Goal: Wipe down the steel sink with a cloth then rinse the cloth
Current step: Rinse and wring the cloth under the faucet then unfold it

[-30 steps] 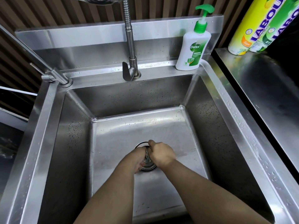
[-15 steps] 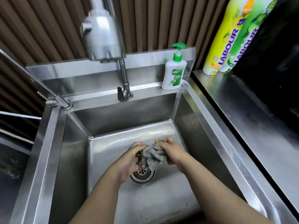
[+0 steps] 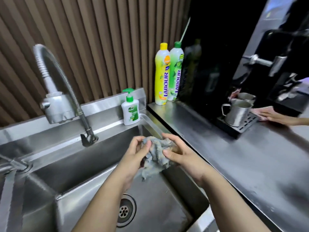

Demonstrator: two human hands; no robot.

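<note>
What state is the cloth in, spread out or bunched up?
Bunched up. The grey cloth is crumpled into a wad, gripped between the left hand and right hand above the sink, a corner dangling.

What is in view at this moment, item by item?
sink: one, steel, below the hands
drain: one, steel, sink floor
spray tap: one, steel, sink's back rim
soap pump bottle: one, white with green pump, sink's back right corner
yellow bottle: one, yellow, back of counter
green bottle: one, green, beside the yellow bottle
counter: one, steel, right of sink
pitchers: two, steel, on drip tray
drip tray: one, black, on counter
other person's hand: one, on counter, far right
cloth: one, grey, bunched above sink
left hand: one, grips cloth
right hand: one, pinches cloth
</note>
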